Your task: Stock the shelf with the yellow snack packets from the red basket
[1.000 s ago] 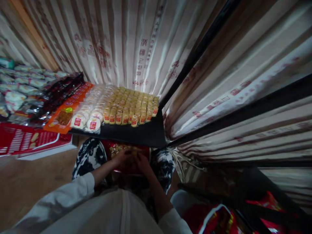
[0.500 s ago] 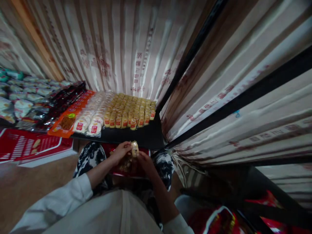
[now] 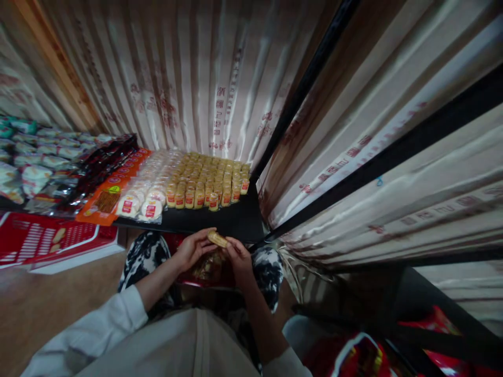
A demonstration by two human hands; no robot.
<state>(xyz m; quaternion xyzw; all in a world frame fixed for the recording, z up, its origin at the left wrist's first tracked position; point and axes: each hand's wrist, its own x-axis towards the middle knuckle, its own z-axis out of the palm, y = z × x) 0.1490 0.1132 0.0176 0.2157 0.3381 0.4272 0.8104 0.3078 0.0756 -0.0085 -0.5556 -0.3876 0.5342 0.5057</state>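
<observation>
In the head view, both forearms reach up from the bottom of the frame and meet just below its centre. The left hand [image 3: 192,249] comes in from the left with its fingers loosely curved, pinching the upper-left end of a yellow pack [image 3: 217,239]. The right hand [image 3: 239,257] pinches the lower-right end between thumb and fingers. The pack slants between them, over a red wrapper [image 3: 188,283] between two patterned knees.

The black desk [image 3: 212,223] crosses left of centre. Yellow packs [image 3: 208,180] stand in close rows on it; leftward come white discs [image 3: 151,207], orange packs [image 3: 100,201], dark packs [image 3: 104,162] and white packs [image 3: 37,175]. A red box [image 3: 51,238] sits at the lower left, above brown floor [image 3: 58,298]. Pleated curtains [image 3: 188,68] and black bars [image 3: 381,170] fill the top and right; red bags [image 3: 361,356] lie at the lower right.

One second ago the hands were down in the wrapper; half a second ago the pack stood nearly upright. Now it is tipped over sideways, while the desk rows are unchanged.
</observation>
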